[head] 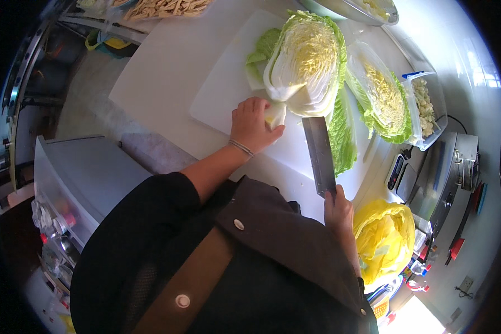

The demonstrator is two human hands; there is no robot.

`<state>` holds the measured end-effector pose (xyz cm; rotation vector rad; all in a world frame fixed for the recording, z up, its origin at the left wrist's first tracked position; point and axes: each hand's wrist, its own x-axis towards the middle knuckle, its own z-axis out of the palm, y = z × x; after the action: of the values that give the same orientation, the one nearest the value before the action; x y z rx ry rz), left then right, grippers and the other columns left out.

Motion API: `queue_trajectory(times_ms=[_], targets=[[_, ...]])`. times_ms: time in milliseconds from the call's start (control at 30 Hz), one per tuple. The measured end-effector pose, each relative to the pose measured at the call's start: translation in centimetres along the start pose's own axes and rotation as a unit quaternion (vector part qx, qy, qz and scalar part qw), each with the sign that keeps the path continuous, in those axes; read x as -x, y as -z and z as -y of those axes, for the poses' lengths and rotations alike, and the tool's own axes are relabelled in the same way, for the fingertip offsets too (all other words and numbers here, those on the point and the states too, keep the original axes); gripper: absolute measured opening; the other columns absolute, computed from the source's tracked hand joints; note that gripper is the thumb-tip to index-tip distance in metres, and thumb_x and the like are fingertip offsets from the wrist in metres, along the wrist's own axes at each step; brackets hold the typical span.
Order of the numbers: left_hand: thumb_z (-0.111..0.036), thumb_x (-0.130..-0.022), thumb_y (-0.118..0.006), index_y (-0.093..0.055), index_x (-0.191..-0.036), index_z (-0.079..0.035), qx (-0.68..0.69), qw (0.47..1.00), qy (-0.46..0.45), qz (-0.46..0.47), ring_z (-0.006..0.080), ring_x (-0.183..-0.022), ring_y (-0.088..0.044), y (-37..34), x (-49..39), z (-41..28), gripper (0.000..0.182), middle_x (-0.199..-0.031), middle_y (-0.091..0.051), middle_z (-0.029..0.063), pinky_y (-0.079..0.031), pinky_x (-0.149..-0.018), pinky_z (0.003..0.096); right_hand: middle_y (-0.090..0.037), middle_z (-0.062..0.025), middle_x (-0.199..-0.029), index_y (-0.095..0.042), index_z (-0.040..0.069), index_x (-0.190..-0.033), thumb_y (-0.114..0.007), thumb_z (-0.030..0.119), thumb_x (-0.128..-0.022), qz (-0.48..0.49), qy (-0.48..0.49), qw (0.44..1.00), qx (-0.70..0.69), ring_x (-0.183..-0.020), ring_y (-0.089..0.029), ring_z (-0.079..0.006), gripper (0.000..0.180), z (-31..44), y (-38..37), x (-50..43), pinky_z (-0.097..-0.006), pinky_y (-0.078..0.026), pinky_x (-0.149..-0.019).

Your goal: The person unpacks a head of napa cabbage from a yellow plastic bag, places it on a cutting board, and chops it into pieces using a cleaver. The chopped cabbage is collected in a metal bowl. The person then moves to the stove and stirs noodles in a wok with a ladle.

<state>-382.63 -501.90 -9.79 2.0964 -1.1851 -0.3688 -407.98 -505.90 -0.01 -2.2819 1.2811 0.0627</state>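
My left hand [252, 123] has its fingers around a pale chunk of cabbage core [278, 116] low over the white cutting board [217, 98]. In my right hand [338, 208] is the handle of a cleaver [320, 156], its broad dark blade pointing away from me. Beyond both hands lies a halved napa cabbage [307, 62], cut face up, with a notch at its stem end. A second napa cabbage half [380, 94] rests to its right. One loose green leaf [343, 133] lies beside the blade, and another leaf [263, 54] is left of the first half.
A metal bowl [355, 14] stands at the back. On the right are a clear plastic container [426, 110] of pale pieces, a kitchen scale [401, 177] and a yellow plastic bag [384, 242]. Pale strips [167, 8] fill a tray at the back left.
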Motion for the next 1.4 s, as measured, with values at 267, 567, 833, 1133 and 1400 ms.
queue_trajectory(times_ms=[267, 567, 833, 1133, 1400], targets=[[-0.030, -0.059, -0.069, -0.041, -0.111, -0.008, -0.038, 0.995, 0.078, 0.042, 0.0324, -0.099, -0.042, 0.7, 2.0, -2.1, 0.063, -0.104, -0.044, 0.0170, -0.036, -0.087, 0.0422, -0.058, -0.0180, -0.066, -0.045, 0.008, -0.091, -0.046, 0.019, -0.088, -0.028, 0.066, 0.993, 0.096, -0.063, -0.058, -0.0388, 0.011, 1.9, -0.5, -1.3, -0.0482, -0.046, -0.058], [-0.029, -0.069, -0.068, -0.043, -0.113, -0.009, 0.542, 0.780, 0.297, -0.104, 0.0155, -0.086, -0.051, 8.8, 10.3, 5.0, 0.054, -0.101, -0.052, 0.0078, -0.042, -0.065, 0.0265, -0.055, -0.0215, -0.064, -0.045, 0.004, -0.086, -0.050, 0.018, -0.087, 0.010, 0.079, 0.997, 0.002, -0.059, -0.058, -0.0384, 0.014, -0.6, -1.3, -1.2, -0.0478, -0.044, -0.053], [-0.052, -0.071, -0.058, -0.055, -0.087, -0.015, 0.585, 0.387, 0.568, -0.431, 0.0167, -0.056, -0.046, 10.1, 22.1, 24.8, 0.040, -0.069, -0.052, 0.0021, -0.036, -0.046, 0.0300, -0.047, -0.0034, -0.057, -0.044, 0.000, -0.105, -0.047, 0.008, -0.086, 0.114, 0.044, 0.907, -0.403, -0.039, -0.045, -0.0090, 0.021, 2.9, -4.4, -3.6, -0.0232, -0.040, -0.034], [-0.061, -0.074, -0.052, -0.048, -0.123, -0.014, 0.599, 0.292, 0.575, -0.476, 0.0279, -0.095, -0.047, 14.0, 10.7, 54.1, 0.068, -0.116, -0.046, 0.0117, -0.044, -0.067, 0.0432, -0.046, -0.0027, -0.055, -0.044, 0.000, -0.106, -0.053, 0.015, -0.085, -0.006, 0.030, 0.927, -0.374, -0.041, -0.040, -0.0108, 0.027, 20.1, -9.4, -8.8, -0.0239, -0.031, -0.037], [-0.056, -0.073, -0.061, -0.001, -0.142, -0.011, 0.530, 0.634, 0.327, -0.458, 0.0343, -0.129, -0.025, 43.6, -15.7, 57.5, 0.102, -0.145, -0.016, 0.0180, -0.026, -0.103, 0.0434, -0.046, -0.0036, -0.055, -0.043, 0.000, -0.105, -0.053, 0.013, -0.085, -0.001, -0.014, 0.933, -0.359, -0.043, -0.040, -0.0112, 0.026, 28.9, -9.1, -10.0, -0.0241, -0.031, -0.038]])
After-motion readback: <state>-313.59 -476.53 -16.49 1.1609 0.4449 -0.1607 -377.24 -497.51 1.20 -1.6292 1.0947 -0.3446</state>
